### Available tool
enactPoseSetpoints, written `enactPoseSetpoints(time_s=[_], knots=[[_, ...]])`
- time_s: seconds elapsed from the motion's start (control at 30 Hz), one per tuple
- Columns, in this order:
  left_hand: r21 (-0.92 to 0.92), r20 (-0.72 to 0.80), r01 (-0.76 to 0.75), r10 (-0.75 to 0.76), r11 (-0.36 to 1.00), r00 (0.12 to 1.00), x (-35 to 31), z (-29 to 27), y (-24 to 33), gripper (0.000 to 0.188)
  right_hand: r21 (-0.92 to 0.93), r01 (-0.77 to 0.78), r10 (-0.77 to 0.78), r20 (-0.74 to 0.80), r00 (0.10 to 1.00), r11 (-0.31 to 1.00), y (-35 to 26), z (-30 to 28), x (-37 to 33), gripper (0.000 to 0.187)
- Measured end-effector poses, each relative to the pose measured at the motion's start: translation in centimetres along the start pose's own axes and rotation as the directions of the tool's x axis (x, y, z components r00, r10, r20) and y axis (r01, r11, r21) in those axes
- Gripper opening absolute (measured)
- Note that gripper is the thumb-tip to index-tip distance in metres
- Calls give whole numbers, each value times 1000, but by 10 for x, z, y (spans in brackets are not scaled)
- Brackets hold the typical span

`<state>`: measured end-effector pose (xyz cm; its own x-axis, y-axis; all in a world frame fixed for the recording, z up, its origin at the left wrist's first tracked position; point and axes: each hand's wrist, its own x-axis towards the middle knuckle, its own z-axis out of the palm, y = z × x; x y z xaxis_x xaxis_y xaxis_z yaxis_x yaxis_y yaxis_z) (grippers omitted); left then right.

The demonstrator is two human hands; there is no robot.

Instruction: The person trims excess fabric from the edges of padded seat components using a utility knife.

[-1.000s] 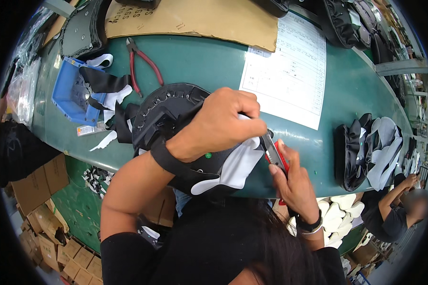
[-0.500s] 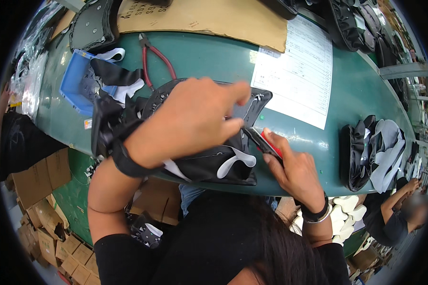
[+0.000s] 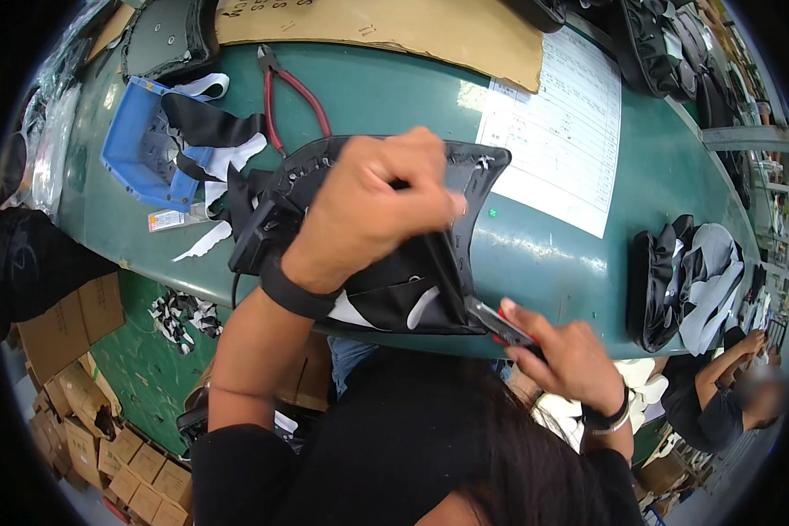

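A black upholstered panel (image 3: 482, 180) lies at the table's near edge, with staples along its rim and black fabric (image 3: 386, 302) with white backing across it. Over its middle, my left hand (image 3: 386, 197) is closed in a fist on the black fabric, which is pulled up taut; the fingertips are partly hidden. My right hand (image 3: 574, 355) grips a red and black utility knife (image 3: 510, 330). The blade end meets the fabric at the panel's near right corner. Red-handled nippers (image 3: 298, 92) rest just beyond the panel.
A blue bin (image 3: 131, 145) with black and white scraps stands at the left. Cardboard (image 3: 386, 26) and a printed sheet (image 3: 579, 131) lie at the back. Finished-looking black padded pieces (image 3: 675, 280) sit at the right, where another person (image 3: 732, 390) works farther off. Boxes (image 3: 140, 473) cover the lower left floor.
The knife in my right hand has moved toward me to the panel's near right corner. My left hand has curled from extended fingers into a fist.
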<state>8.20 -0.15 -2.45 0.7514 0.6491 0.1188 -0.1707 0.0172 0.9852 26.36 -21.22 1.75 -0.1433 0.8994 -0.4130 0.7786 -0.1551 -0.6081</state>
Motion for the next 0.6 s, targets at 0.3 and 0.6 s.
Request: enactPoseSetpoints(time_s=[0.3, 0.6], knots=[[945, -20, 77, -180, 318, 983, -32, -20, 34, 19, -390, -73, 10, -163, 987, 918, -3, -19, 4, 53], [29, 282, 215, -214, 976, 935, -11, -17, 28, 36, -448, 76, -90, -11, 996, 891, 5, -35, 34, 55]])
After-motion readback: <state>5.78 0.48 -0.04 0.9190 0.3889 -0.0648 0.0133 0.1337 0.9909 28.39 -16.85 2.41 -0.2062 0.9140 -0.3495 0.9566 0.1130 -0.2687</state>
